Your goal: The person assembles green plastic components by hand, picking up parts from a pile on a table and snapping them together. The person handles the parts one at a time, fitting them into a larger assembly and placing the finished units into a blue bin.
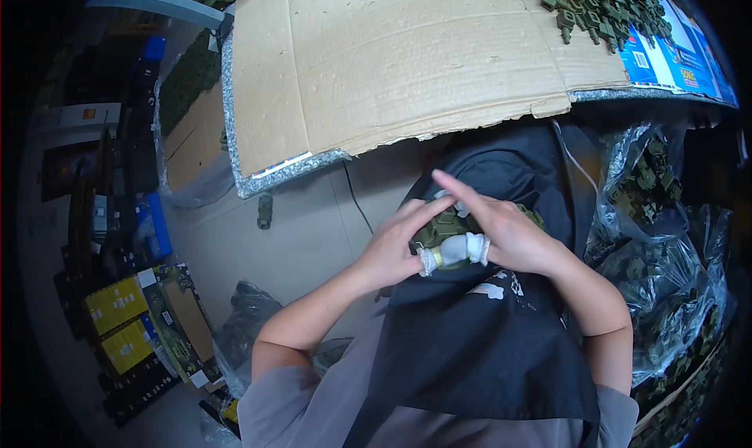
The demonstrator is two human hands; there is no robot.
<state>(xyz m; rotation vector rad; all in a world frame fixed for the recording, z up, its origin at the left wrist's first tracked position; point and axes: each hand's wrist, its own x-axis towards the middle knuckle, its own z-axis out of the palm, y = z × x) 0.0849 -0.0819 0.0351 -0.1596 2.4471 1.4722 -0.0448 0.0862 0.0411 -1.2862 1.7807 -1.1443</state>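
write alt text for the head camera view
Both hands, left hand and right hand, grip a small olive-green toy part over a black apron, below a cardboard-covered table.

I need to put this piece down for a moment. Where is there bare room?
The cardboard sheet is bare across its middle, between its left edge and the green parts pile at top right. Crowded: the clear bags of parts at right, boxes lower left.

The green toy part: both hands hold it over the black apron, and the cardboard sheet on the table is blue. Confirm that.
Not quite. The head view shows the cardboard sheet is plain brown; both hands do hold the green toy part over the black apron.
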